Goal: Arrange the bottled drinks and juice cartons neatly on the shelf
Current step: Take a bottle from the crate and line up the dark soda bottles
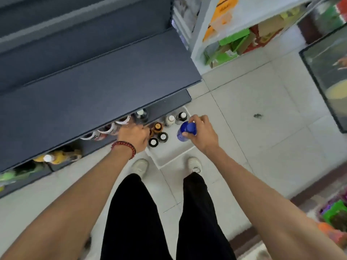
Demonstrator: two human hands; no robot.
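Blue bottle [185,132] in right hand [202,135]

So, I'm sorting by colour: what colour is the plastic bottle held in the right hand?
Blue: the blue plastic bottle in the right hand, head view.

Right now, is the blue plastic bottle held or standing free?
Held: the right hand grips the blue plastic bottle by its top, over the white tray.

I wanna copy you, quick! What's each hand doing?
Left hand: down among the bottles, grip cannot be told.
Right hand: holding the blue bottle.
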